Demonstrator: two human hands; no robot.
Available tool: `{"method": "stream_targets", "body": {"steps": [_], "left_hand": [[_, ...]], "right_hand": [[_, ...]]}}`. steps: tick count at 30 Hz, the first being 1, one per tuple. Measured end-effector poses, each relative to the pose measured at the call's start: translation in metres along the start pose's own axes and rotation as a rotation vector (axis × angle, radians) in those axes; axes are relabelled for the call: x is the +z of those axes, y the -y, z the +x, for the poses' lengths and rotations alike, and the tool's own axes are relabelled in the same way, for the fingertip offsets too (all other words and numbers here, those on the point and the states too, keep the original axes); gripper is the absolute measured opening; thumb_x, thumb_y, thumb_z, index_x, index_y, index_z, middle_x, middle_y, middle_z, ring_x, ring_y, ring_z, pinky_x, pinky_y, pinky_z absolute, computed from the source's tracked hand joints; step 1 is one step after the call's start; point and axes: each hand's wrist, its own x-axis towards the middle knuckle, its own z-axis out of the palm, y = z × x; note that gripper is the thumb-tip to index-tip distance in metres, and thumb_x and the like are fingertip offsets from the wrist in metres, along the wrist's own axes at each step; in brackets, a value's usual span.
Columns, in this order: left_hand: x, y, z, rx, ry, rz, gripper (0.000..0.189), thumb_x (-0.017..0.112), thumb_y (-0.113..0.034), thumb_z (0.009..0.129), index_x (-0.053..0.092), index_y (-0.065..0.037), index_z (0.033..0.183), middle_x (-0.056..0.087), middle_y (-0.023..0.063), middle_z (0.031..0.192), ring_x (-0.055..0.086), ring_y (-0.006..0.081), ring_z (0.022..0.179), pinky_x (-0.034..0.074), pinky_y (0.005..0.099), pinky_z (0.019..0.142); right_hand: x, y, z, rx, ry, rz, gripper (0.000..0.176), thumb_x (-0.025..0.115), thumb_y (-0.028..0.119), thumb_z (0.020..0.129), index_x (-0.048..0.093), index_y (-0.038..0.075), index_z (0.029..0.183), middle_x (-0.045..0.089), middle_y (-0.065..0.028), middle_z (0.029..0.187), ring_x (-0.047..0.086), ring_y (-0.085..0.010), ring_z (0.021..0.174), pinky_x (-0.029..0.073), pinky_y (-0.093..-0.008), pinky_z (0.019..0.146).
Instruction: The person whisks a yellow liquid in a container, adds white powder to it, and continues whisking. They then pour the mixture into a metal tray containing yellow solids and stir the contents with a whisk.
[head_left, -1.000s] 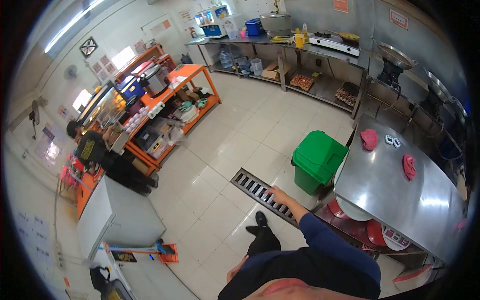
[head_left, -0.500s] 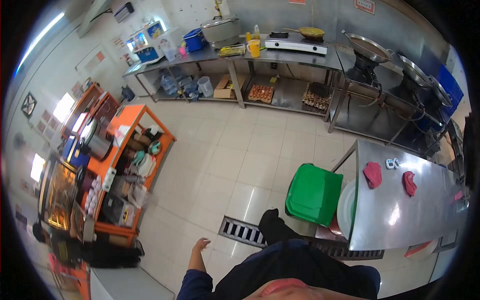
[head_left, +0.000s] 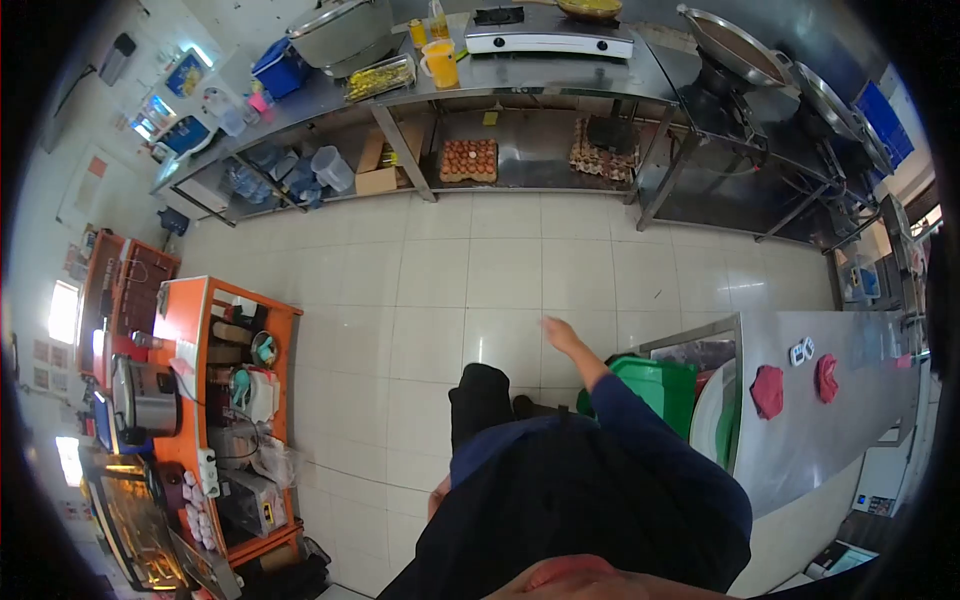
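Rear steel counter (head_left: 560,78): white two-burner stove (head_left: 550,43), pan (head_left: 590,9) on right burner; yellow jug (head_left: 441,66) beside it; large lidded pot (head_left: 345,40) farther left. Lower shelf: egg tray (head_left: 468,161), open cardboard box (head_left: 378,180). Right-hand steel table (head_left: 800,450): two pink cloths (head_left: 767,391), small white devices (head_left: 802,351). Left: orange shelf unit (head_left: 183,310), cooker (head_left: 145,395) on top.

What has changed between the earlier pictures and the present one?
The view moved nearer to the back counter. Since the previous picture, the right hand came forward into view; the left hand drew back. No grasp or release is visible. Both red cloths stayed on the steel table.
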Motion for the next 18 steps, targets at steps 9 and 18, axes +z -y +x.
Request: {"method": "stream_targets", "body": {"steps": [9,18], "left_hand": [[-0.205,-0.067,0.301,-0.253,0.086,0.767,0.074,0.073,-0.042,0.067,0.045,-0.015,0.13,0.056,0.0135,0.121,0.053,0.0264,0.112,0.044,0.0388,0.091],[-0.347,-0.421,0.521,0.396,-0.222,0.693,0.037,0.064,-0.032,0.078,0.058,-0.01,0.107,0.065,0.0113,0.086,0.063,0.026,0.082,0.05,0.037,0.074]], "right_hand": [[-0.069,0.109,0.351,0.139,0.102,0.592,0.026,0.045,0.0,0.085,0.057,0.007,0.107,0.058,-0.0038,0.074,0.055,-0.0111,0.065,0.046,-0.0246,0.06],[-0.032,-0.07,0.042,0.735,0.295,-0.151,0.025,0.058,0.021,0.076,0.065,0.002,0.089,0.062,-0.0206,0.099,0.059,-0.0364,0.09,0.047,-0.0432,0.078]]}}
